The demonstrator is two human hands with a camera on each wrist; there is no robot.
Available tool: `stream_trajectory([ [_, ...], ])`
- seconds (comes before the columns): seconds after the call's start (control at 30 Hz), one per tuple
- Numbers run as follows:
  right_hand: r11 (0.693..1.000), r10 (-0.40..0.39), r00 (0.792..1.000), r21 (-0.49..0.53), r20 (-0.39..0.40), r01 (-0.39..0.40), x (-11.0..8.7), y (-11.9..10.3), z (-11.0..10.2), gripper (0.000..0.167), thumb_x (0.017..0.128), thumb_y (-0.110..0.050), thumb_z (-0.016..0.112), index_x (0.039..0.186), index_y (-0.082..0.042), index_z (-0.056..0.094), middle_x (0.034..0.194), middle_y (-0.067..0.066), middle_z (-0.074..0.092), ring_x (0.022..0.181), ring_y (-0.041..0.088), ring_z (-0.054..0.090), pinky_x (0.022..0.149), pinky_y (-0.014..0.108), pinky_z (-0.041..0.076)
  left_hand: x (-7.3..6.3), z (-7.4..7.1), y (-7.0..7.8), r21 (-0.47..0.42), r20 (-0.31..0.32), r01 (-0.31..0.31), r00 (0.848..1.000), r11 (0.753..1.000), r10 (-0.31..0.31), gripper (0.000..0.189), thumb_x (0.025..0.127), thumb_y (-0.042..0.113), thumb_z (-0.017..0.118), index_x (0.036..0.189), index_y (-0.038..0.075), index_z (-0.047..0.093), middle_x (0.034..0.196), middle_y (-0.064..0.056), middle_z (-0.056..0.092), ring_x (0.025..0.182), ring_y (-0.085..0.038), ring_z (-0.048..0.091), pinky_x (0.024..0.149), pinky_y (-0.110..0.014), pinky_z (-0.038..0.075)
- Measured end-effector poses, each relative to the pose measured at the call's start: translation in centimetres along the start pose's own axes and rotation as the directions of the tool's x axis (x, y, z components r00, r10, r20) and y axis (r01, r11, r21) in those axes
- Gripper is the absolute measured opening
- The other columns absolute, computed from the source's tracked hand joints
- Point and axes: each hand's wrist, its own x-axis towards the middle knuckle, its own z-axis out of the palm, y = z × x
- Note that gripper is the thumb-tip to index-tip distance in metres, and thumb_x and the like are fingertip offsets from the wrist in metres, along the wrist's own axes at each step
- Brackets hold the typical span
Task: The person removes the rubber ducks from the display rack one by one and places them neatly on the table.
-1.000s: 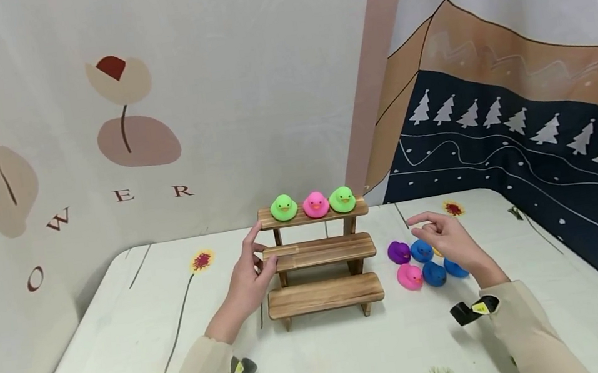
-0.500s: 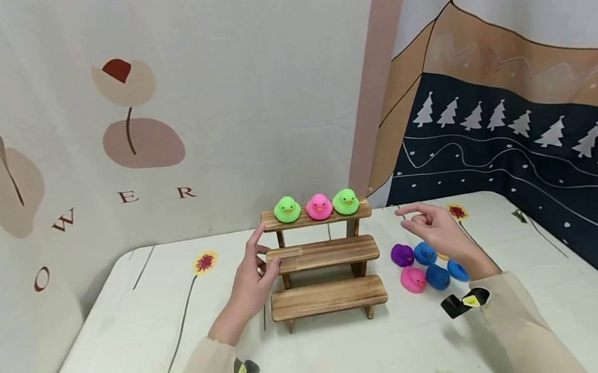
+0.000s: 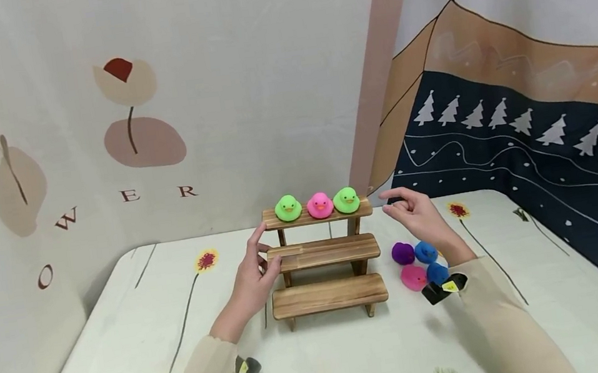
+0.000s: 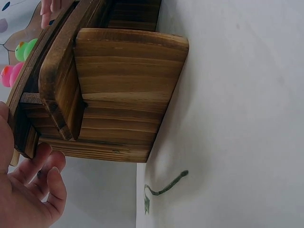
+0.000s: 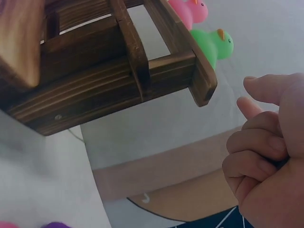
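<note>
A three-step wooden display stand [image 3: 329, 296] stands on the table. On its top step sit a green rubber duck [image 3: 288, 208], a pink rubber duck [image 3: 320, 205] and another green rubber duck [image 3: 347, 200]. My left hand [image 3: 251, 281] is at the stand's left end, index finger by the top step and thumb by the middle one. In the left wrist view, loosely bent fingers [image 4: 45, 171] lie beside the stand's end. My right hand [image 3: 419, 218] hovers right of the top step, holding nothing. Its thumb and index finger are apart, the other fingers curled.
Right of the stand, several rubber ducks lie on the table: a purple duck [image 3: 403, 253], a pink duck [image 3: 414, 278] and blue ducks, partly hidden by my right arm. Behind the table hangs a printed cloth [image 3: 241, 93], with a dark tree-patterned part [image 3: 497, 141] at right.
My right hand has moved left and up from above the loose ducks toward the stand's top step. My left hand has kept its place at the stand.
</note>
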Motion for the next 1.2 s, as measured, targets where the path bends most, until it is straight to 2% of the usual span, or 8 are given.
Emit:
stream_trajectory([
  [0.13, 1.000, -0.025, 1.000, 0.005, -0.015, 0.025, 0.7, -0.2, 0.2, 0.033, 0.096, -0.012, 0.058, 0.126, 0.002, 0.056, 0.058, -0.003, 0.030, 0.050, 0.013, 0.032, 0.053, 0.027, 0.031, 0.3, 0.1, 0.0, 0.002, 0.003, -0.008, 1.000, 1.000, 0.008, 0.070, 0.094, 0.011, 0.057, 0.151, 0.022, 0.018, 0.107, -0.015, 0.054, 0.071, -0.016, 0.047, 0.063, -0.025, 0.042],
  [0.37, 0.998, -0.067, 0.998, -0.018, 0.006, 0.067, 2.1, -1.7, 0.9, 0.034, 0.096, -0.015, 0.059, 0.127, -0.002, 0.058, 0.059, 0.000, 0.035, 0.050, 0.014, 0.036, 0.049, 0.026, 0.031, 0.4, 0.1, 0.0, 0.004, -0.005, -0.019, 1.000, 1.000, 0.019, 0.069, 0.094, 0.011, 0.058, 0.151, 0.021, 0.019, 0.105, -0.014, 0.054, 0.070, -0.016, 0.047, 0.062, -0.025, 0.042],
  [0.53, 0.997, -0.070, 0.997, -0.016, 0.018, 0.070, 2.8, -2.7, 1.1, 0.035, 0.095, -0.015, 0.060, 0.128, -0.003, 0.058, 0.060, 0.002, 0.036, 0.051, 0.015, 0.037, 0.048, 0.026, 0.032, 0.5, 0.0, 0.1, -0.004, 0.002, -0.026, 1.000, 1.000, 0.026, 0.069, 0.094, 0.011, 0.057, 0.151, 0.021, 0.018, 0.106, -0.015, 0.053, 0.071, -0.015, 0.046, 0.063, -0.025, 0.041],
  [0.73, 0.996, -0.085, 0.995, 0.008, 0.041, 0.085, 3.2, -2.9, 1.7, 0.035, 0.095, -0.012, 0.059, 0.128, 0.000, 0.057, 0.060, 0.001, 0.035, 0.052, 0.015, 0.036, 0.049, 0.025, 0.031, 0.6, -0.1, 0.0, 0.006, 0.005, -0.022, 1.000, 1.000, 0.022, 0.070, 0.094, 0.012, 0.057, 0.151, 0.022, 0.017, 0.106, -0.015, 0.053, 0.071, -0.014, 0.045, 0.063, -0.025, 0.041],
  [0.97, 0.997, -0.074, 0.995, 0.014, 0.064, 0.073, 3.6, -2.7, 2.3, 0.036, 0.095, -0.012, 0.059, 0.128, 0.002, 0.056, 0.060, 0.001, 0.034, 0.051, 0.014, 0.035, 0.048, 0.025, 0.030, 0.5, 0.0, -0.2, 0.011, 0.003, -0.019, 1.000, 1.000, 0.019, 0.071, 0.094, 0.012, 0.057, 0.151, 0.022, 0.017, 0.106, -0.014, 0.053, 0.071, -0.014, 0.046, 0.063, -0.025, 0.041],
  [1.2, 0.998, -0.048, 0.994, -0.029, 0.096, 0.051, 3.7, -2.7, 2.6, 0.035, 0.095, -0.015, 0.060, 0.126, -0.001, 0.059, 0.060, 0.002, 0.035, 0.050, 0.014, 0.035, 0.047, 0.025, 0.029, 0.1, 0.0, -0.3, -0.001, 0.003, -0.004, 1.000, 1.000, 0.004, 0.070, 0.094, 0.011, 0.057, 0.151, 0.022, 0.018, 0.106, -0.014, 0.053, 0.071, -0.015, 0.046, 0.063, -0.025, 0.041],
])
